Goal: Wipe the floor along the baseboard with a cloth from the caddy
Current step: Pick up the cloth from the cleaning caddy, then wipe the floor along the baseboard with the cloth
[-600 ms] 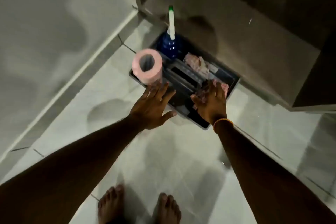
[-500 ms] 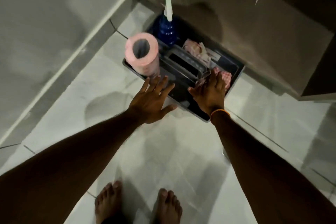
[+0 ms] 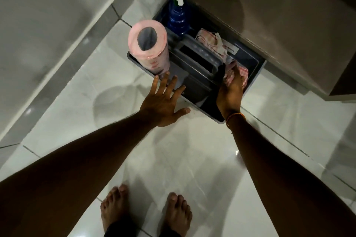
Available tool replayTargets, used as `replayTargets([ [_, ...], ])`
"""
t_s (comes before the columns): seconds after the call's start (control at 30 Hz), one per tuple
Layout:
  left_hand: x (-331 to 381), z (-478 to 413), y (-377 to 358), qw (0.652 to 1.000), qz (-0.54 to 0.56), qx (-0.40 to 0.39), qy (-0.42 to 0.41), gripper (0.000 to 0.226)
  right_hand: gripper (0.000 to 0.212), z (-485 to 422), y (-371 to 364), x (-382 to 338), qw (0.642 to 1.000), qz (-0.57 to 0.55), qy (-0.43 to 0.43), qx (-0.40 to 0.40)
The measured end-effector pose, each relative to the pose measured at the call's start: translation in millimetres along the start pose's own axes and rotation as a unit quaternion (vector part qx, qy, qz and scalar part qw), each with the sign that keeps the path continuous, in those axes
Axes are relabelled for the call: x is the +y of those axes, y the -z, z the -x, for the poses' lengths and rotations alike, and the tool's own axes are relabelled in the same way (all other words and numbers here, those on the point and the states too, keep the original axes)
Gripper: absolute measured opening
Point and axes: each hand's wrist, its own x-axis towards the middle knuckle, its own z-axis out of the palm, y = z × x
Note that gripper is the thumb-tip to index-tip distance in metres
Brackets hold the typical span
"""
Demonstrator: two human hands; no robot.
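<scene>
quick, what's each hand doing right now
Left hand: open, fingers spread, holding nothing, over the caddy's near edge.
Right hand: down in the caddy on the pink cloth; grip cannot be told.

Head view, steeply down, floor (image 3: 192, 150) near

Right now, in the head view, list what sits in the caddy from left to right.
Pink roll → blue bottle → carry handle → crumpled cloth → right hand reaching onto a second pink cloth.

Bare arms and bare feet (image 3: 146, 211); an orange thread band (image 3: 235, 117) circles the right wrist.
</scene>
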Motion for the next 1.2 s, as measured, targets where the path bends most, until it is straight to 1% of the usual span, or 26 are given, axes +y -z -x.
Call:
replayTargets([
  [0.07, 0, 8, 9, 1.0, 0.013, 0.022, -0.005, 0.097, 0.058, 9, 12, -12, 0.994, -0.094, -0.045, 0.025],
  [0.17, 1, 28, 23, 0.997, 0.028, 0.066, -0.018, 0.093, 0.063, 31, 29, -34, 0.971, -0.219, -0.088, 0.02],
  [0.3, -5, 67, 44, 0.997, 0.029, 0.07, 0.0, 0.097, 0.069, 54, 43, -61, 0.959, -0.26, -0.113, -0.013],
  [0.4, -22, 99, 58, 0.996, 0.038, 0.075, 0.038, 0.099, 0.062, 69, 39, -88, 0.951, -0.284, -0.124, -0.01],
  [0.47, -35, 119, 62, 0.994, 0.04, 0.076, 0.067, 0.098, 0.056, 80, 30, -104, 0.955, -0.278, -0.108, -0.01],
  [0.53, -49, 142, 59, 0.991, 0.05, 0.073, 0.1, 0.098, 0.054, 96, 16, -119, 0.959, -0.267, -0.086, -0.046],
  [0.63, -73, 180, 47, 0.985, 0.064, 0.064, 0.144, 0.099, 0.057, 123, -7, -140, 0.957, -0.258, -0.076, -0.106],
  [0.77, -102, 236, 17, 0.975, 0.095, 0.06, 0.193, 0.103, 0.056, 164, -44, -158, 0.963, -0.239, -0.025, -0.125],
  [0.9, -132, 289, -29, 0.968, 0.103, 0.051, 0.223, 0.107, 0.058, 188, -92, -154, 0.968, -0.206, 0.012, -0.143],
  [0.97, -145, 305, -54, 0.96, 0.122, 0.047, 0.246, 0.107, 0.06, 195, -115, -148, 0.973, -0.154, 0.038, -0.169],
  [1.03, -158, 315, -83, 0.949, 0.147, 0.047, 0.275, 0.106, 0.06, 200, -137, -142, 0.972, -0.1, 0.081, -0.197],
  [1.13, -170, 315, -126, 0.928, 0.184, 0.051, 0.32, 0.107, 0.058, 190, -172, -122, 0.963, -0.021, 0.179, -0.202],
  [1.2, -176, 311, -155, 0.906, 0.223, 0.058, 0.355, 0.108, 0.062, 181, -197, -110, 0.956, 0.006, 0.202, -0.211],
])
